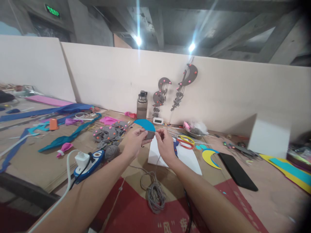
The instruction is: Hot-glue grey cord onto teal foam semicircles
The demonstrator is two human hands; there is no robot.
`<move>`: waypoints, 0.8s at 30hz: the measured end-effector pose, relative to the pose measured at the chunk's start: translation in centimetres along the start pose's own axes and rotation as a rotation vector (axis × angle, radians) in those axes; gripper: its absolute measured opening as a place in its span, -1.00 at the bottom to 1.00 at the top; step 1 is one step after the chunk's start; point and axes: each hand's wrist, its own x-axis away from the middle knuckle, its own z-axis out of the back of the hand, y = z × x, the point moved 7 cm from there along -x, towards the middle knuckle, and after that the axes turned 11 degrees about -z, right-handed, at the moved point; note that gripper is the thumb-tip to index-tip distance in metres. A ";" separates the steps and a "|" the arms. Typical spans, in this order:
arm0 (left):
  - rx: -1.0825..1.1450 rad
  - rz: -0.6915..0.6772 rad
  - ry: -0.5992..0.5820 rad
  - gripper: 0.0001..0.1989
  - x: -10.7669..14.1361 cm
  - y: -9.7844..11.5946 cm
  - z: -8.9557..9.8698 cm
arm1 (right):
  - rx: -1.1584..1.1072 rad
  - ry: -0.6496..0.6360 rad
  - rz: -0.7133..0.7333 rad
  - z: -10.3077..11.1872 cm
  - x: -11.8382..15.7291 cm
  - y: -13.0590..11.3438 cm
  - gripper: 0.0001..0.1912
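Overhead at left, a green sign reads "EXIT", and Chinese characters in quotes mark the red part of the surface. The left hand pinches a blue-and-grey piece between thumb and fingers, above the white paper; the right hand, nearly closed, fingers its right edge.

Below my right hand — smooth white paper. Beyond my left hand, the bottle looks like translucent, glossy plastic. Right of my right hand — a smooth black slab with a faint sheen.
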 end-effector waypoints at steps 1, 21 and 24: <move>-0.012 -0.010 0.007 -0.75 -0.1 0.0 0.1 | 0.016 0.001 0.018 0.0 0.1 -0.2 -0.87; 0.077 0.030 0.024 -0.78 -0.4 -0.7 0.7 | -0.051 -0.056 -0.042 -0.2 -0.2 0.2 -0.89; 0.072 0.019 0.053 -0.79 -0.8 -1.0 1.4 | -0.056 -0.087 -0.076 -0.7 -0.3 0.7 -0.89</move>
